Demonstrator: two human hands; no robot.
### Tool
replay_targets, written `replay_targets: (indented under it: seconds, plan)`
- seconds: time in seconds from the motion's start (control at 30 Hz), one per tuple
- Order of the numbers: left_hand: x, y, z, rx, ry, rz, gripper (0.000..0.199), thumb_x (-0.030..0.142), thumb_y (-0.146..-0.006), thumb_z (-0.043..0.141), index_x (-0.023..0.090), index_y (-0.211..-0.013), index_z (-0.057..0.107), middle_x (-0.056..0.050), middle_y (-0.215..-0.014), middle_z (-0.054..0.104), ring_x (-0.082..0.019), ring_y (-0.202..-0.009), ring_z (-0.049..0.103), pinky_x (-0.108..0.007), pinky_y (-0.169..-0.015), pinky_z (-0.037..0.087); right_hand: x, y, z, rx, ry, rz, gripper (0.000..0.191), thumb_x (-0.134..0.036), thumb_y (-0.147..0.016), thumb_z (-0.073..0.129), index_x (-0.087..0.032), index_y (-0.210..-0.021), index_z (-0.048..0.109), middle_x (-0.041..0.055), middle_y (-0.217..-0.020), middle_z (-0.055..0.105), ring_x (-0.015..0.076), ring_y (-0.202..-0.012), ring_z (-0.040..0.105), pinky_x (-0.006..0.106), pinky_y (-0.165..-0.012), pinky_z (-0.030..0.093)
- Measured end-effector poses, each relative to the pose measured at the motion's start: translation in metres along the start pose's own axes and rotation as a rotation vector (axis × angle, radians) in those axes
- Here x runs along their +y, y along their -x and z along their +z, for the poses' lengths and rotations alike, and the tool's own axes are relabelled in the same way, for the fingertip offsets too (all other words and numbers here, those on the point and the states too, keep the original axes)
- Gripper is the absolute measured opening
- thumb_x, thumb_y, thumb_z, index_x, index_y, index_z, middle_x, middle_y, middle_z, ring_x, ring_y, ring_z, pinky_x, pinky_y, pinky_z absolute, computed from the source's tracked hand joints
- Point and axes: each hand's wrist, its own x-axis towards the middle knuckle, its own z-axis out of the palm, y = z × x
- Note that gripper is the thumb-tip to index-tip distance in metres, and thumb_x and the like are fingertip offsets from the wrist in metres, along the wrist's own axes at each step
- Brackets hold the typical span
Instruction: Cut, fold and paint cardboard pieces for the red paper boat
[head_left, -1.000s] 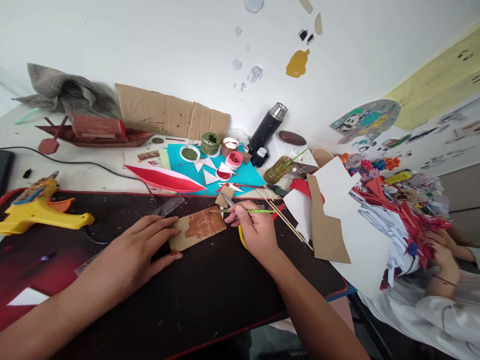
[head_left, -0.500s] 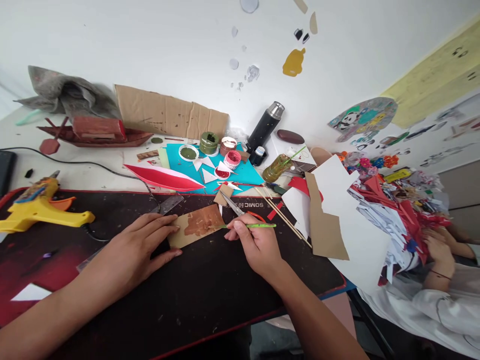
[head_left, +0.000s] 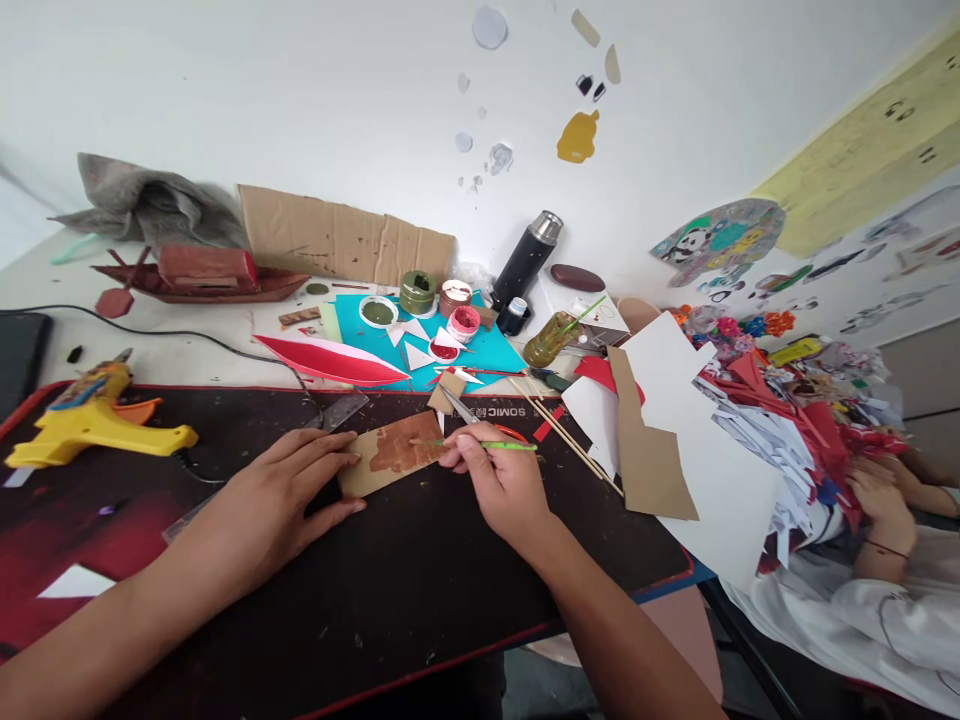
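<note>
On the mat (head_left: 420, 590), your left hand (head_left: 289, 495) steadies the card (head_left: 391, 456), fingertips on its left end; your right hand (head_left: 499, 478), closed, grips the brush (head_left: 480, 445) over its painted part.

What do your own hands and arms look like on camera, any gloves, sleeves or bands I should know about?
The left hand and right hand are ungloved, with no ring that I can see. The left arm and right arm show no sleeve, watch or band within the picture.
</note>
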Motion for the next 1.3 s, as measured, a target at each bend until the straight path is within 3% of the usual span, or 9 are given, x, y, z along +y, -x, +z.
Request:
replay_targets:
  seconds: [0.17,0.47,0.87,1.3]
  plan:
    - [-0.002,0.001,0.002,0.007,0.007,-0.005,0.052,0.065,-0.109,0.057,0.021,-0.124,0.080,-0.014,-0.137,0.081,-0.035,-0.127,0.072,-0.048,-0.108,0.061,0.006,0.004,-0.015,0.055,-0.054,0.055,0.044,-0.052,-0.117,0.050,-0.023,-0.098,0.077,0.0070,-0.089,0.081,0.0222,-0.082,0.082,0.030,-0.069,0.068]
    - [-0.001,0.001,0.001,0.021,0.060,-0.045,0.048,0.065,-0.106,0.063,0.024,-0.123,0.080,-0.012,-0.135,0.082,-0.036,-0.126,0.074,-0.049,-0.109,0.061,0.004,-0.004,-0.004,0.043,-0.020,0.016,0.042,-0.049,-0.117,0.050,-0.023,-0.099,0.077,0.0066,-0.091,0.083,0.0215,-0.082,0.082,0.032,-0.071,0.067]
    - [-0.001,0.000,0.000,0.040,0.018,-0.016,0.048,0.067,-0.108,0.059,0.024,-0.121,0.077,-0.012,-0.135,0.082,-0.035,-0.125,0.074,-0.048,-0.106,0.063,0.001,0.023,-0.020,0.018,-0.003,0.018,0.044,-0.051,-0.119,0.047,-0.024,-0.101,0.076,0.0035,-0.080,0.079,0.0209,-0.077,0.083,0.031,-0.073,0.065]
    - [-0.001,0.000,-0.001,0.048,0.031,-0.021,0.050,0.070,-0.106,0.060,0.025,-0.120,0.077,-0.012,-0.134,0.082,-0.034,-0.124,0.075,-0.046,-0.105,0.064,0.012,-0.003,-0.013,0.071,-0.036,0.057,0.049,-0.058,-0.116,0.048,-0.025,-0.097,0.077,0.0066,-0.089,0.081,0.0224,-0.081,0.083,0.031,-0.072,0.069]
